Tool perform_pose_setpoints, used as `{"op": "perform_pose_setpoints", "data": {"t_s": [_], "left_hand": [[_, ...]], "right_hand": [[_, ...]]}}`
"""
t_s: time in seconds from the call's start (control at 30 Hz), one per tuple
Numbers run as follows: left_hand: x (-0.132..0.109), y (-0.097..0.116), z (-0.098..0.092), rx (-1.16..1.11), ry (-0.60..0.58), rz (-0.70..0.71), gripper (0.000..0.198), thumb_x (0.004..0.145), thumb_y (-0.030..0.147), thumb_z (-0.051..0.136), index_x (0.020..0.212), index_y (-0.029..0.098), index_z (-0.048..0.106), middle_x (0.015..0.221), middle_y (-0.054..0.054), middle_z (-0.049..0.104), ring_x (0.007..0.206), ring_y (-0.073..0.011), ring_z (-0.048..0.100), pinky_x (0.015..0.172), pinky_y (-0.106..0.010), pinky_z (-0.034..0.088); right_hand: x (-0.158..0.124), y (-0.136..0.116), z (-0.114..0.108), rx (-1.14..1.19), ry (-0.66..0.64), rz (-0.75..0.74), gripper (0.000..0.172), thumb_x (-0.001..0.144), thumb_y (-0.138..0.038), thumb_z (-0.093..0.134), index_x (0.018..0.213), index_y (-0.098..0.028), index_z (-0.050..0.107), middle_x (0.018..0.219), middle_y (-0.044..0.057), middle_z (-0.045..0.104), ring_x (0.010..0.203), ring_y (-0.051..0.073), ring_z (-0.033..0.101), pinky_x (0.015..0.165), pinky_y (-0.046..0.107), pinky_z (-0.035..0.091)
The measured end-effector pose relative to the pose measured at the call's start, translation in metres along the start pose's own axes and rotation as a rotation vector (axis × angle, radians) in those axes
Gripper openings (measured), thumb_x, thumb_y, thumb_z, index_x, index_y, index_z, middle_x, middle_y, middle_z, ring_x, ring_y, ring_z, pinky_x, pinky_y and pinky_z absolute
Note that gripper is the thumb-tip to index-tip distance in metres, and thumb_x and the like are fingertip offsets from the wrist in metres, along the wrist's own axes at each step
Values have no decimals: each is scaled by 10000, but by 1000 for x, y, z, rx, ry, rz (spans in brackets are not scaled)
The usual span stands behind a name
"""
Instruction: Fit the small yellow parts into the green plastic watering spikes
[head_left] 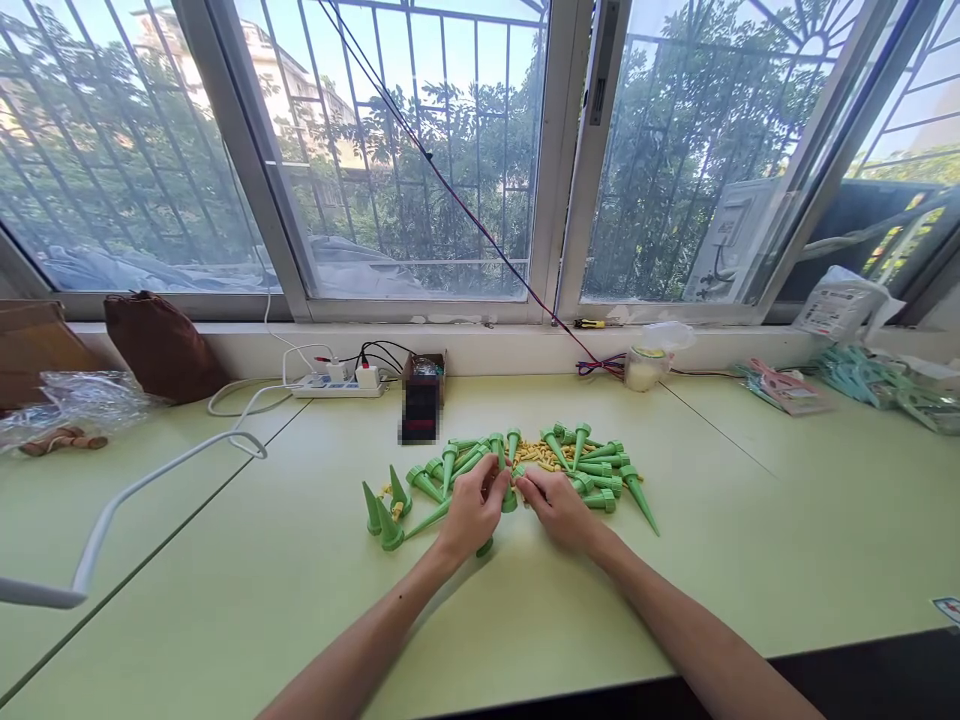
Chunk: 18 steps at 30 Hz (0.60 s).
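My left hand is closed around a green plastic cone-shaped spike whose wide end points toward me. Just to its right, my right hand has its fingers pinched together close to that spike; what they grip is hidden. Behind my hands lies a heap of small yellow pieces. Many more green spikes lie around this heap on both sides. On the left, several spikes stand upright on their wide ends, with a few yellow pieces beside them.
A white power strip with plugged-in cables and a small box stand near the window sill. At left are a bent white tube and a brown bag. A tape roll and packaged items sit at back right.
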<state>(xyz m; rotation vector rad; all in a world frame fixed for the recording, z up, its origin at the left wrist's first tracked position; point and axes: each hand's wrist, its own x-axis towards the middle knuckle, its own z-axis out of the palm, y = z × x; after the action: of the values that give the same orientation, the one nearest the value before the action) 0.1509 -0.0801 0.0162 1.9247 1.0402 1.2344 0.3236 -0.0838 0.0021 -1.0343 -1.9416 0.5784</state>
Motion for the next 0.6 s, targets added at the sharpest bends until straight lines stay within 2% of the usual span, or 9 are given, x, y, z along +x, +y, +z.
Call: {"op": "perform_pose_setpoints", "data": {"t_s": [0.1,0.23,0.47,0.6], "left_hand": [[1,-1,1,-10,7,-12,219,972,390,501,950,190,585,699,20,528,622,-140,468,585,-254,375],[3,-1,2,-45,47,-39,237,951,404,518,857,188,550,696,18,509,616,-135,454,565,-248,357],[7,1,0,-122,117,-114,266,918,435,531,809,193,531,685,21,512,597,-130,455,551,-241,354],[7,3,-1,-159,125,-147,266,902,441,548,800,196,537,643,34,494,550,-121,435,522,-238,342]], "right_hand": [[0,-1,-1,21,17,7,364,1032,-359,427,700,-210,449,635,-24,466,587,140,407,572,273,311],[-1,-6,-3,72,42,1,121,971,-302,547,957,-192,595,718,-6,569,629,150,502,582,259,384],[-2,-11,-4,97,29,-45,175,909,-197,584,1083,-204,608,903,44,669,743,174,607,632,273,472],[-1,-8,-3,119,32,-40,172,915,-192,583,1082,-210,621,918,43,678,750,175,617,646,281,479]]}}
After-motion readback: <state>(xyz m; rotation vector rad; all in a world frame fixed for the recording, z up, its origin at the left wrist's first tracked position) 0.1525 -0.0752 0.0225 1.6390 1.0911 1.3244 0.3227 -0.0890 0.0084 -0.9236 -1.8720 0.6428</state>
